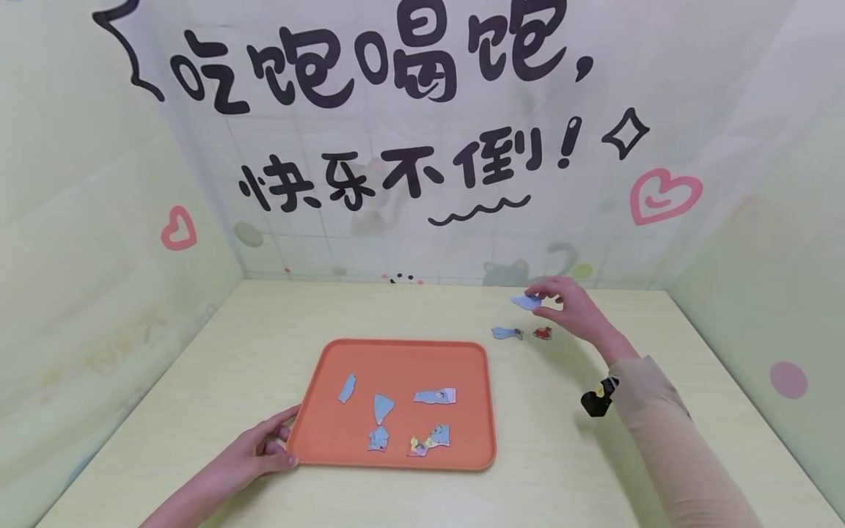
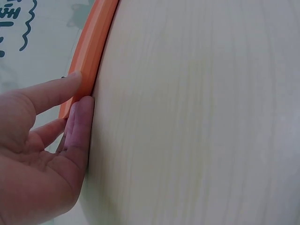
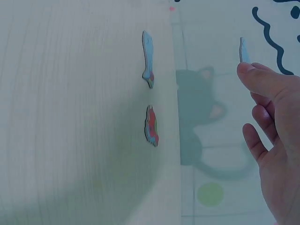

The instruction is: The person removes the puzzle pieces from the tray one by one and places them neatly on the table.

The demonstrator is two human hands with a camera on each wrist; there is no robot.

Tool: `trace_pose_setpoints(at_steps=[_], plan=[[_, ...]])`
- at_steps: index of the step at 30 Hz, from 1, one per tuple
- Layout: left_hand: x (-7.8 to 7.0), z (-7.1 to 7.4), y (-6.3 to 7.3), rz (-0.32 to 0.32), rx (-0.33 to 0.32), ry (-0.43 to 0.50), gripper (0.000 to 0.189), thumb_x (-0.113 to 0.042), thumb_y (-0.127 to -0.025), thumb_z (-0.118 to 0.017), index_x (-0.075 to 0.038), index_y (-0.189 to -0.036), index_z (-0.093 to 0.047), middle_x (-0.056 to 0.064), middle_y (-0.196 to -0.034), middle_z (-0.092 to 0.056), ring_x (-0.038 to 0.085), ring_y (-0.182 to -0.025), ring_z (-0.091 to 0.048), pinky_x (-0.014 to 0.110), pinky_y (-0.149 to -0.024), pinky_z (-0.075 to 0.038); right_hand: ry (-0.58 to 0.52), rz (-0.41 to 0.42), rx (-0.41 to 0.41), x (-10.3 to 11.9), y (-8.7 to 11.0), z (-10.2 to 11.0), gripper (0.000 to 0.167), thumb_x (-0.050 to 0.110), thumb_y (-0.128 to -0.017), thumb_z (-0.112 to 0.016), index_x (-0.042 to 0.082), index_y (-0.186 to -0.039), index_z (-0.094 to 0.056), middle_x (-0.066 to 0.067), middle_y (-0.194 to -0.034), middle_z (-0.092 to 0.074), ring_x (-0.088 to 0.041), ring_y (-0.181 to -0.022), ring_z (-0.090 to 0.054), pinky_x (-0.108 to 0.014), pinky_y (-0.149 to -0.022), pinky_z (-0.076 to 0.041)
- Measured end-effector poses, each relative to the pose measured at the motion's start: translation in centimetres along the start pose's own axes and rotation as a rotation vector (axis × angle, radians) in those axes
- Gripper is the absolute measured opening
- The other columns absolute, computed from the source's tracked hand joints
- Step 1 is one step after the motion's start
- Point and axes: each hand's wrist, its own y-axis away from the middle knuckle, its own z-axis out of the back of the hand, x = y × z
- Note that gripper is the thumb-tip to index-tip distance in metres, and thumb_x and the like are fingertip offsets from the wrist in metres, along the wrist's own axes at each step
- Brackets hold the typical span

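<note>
My right hand [image 1: 569, 306] pinches a pale blue puzzle piece [image 1: 526, 301] between thumb and fingertips, raised over the back right of the table. The same piece [image 3: 244, 50] pokes out past the thumb in the right wrist view. Below that hand lie a long blue puzzle piece [image 1: 506, 333] and a small red one [image 1: 543, 334]. At the front left, my left hand [image 1: 254, 447] grips the corner of an orange tray [image 1: 389, 458]. In the left wrist view the thumb presses the tray's rim [image 2: 89, 56], with fingers against its lower edge.
Several irregular puzzle pieces lie spread on the tray, among them a blue triangular piece [image 1: 383, 408] and a multicoloured one [image 1: 429, 441]. A printed back wall [image 1: 370, 242] and side walls enclose the pale wooden table [image 1: 548, 455]. A black object [image 1: 597, 400] shows at the right sleeve.
</note>
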Motion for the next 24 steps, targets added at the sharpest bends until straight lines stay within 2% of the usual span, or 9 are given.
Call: trace_pose_setpoints(at_steps=[6, 17, 24], plan=[[0.0, 0.0, 0.0, 0.006, -0.002, 0.0, 0.092, -0.018, -0.085, -0.076, 0.001, -0.156, -0.02, 0.016, -0.12, -0.047, 0.005, -0.082, -0.047, 0.019, -0.073, -0.044, 0.016, -0.027, -0.028, -2.1, 1.0, 0.9, 0.033, 0.003, -0.087, -0.073, 0.002, -0.119, -0.068, -0.019, -0.112, -0.067, -0.038, -0.102, -0.059, -0.049, -0.081, -0.048], [0.1, 0.0, 0.0, -0.012, -0.001, 0.006, 0.093, -0.017, -0.084, -0.076, 0.002, -0.155, -0.02, 0.017, -0.119, -0.048, 0.005, -0.082, -0.047, 0.019, -0.072, -0.045, 0.061, -0.08, -0.045, -4.9, 3.2, 2.0, 0.031, 0.004, -0.088, -0.072, 0.001, -0.119, -0.067, -0.021, -0.111, -0.065, -0.038, -0.102, -0.058, -0.045, -0.081, -0.046], [0.0, 0.0, 0.0, -0.015, 0.002, 0.001, 0.092, -0.017, -0.085, -0.076, 0.001, -0.156, -0.021, 0.018, -0.119, -0.049, 0.005, -0.082, -0.047, 0.019, -0.072, -0.045, 0.072, -0.093, -0.042, -5.9, 4.2, 2.4, 0.031, 0.004, -0.088, -0.071, -0.002, -0.118, -0.067, -0.023, -0.112, -0.066, -0.039, -0.104, -0.057, -0.052, -0.084, -0.048]])
